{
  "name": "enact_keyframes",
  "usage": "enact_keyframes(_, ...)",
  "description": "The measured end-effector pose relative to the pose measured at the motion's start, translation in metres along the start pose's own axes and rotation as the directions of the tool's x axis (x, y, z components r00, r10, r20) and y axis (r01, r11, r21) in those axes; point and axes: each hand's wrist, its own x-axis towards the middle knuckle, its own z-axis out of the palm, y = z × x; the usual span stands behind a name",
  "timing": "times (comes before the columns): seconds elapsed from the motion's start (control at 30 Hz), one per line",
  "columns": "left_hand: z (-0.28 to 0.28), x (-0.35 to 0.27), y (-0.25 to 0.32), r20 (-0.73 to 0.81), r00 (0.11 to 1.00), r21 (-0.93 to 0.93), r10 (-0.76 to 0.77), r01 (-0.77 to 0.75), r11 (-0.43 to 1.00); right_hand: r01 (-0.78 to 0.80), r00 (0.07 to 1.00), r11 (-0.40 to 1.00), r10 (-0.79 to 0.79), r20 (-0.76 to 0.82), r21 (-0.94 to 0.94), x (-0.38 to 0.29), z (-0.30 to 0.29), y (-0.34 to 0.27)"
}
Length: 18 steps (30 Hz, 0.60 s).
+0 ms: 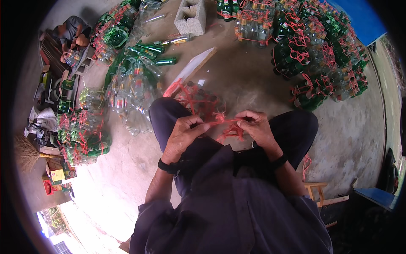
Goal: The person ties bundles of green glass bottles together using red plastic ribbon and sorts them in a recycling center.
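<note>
My left hand (187, 133) pinches one side of a red plastic string (224, 121) between thumb and fingers. Its other side is pinched in my right hand (255, 127), so the string runs across between my knees with a frayed, knot-like bunch near its middle. Just beyond lies a bundle of clear glass bottles (203, 101) wrapped in red string. A loose tangle of red string (233, 132) lies on the floor below the stretched piece. Behind the bundle, a long white board (195, 67) slants away, with red string at its near end.
Loose green and clear bottles (138, 82) lie in a heap at the left. Tied bottle bundles stand at the right (312, 47) and left (84, 133). A concrete block (190, 19) stands ahead. Another person (74, 33) sits at the upper left, hands on bottles. A wooden frame (317, 190) is at the lower right.
</note>
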Motion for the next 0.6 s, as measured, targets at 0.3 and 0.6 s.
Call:
enact_keyframes(0.3,-0.001,-0.004,-0.007,-0.012,1.000,-0.448,-0.001,-0.005,0.894,0.045,0.987,0.999,-0.049,-0.155,-0.030,0.007,-0.002,0.018)
enact_keyframes(0.6,0.004,-0.002,-0.011,-0.118,0.928,0.444,0.354,-0.269,0.855,0.259,0.873,0.797,-0.434,-0.220,-0.546,0.012,-0.002,0.030)
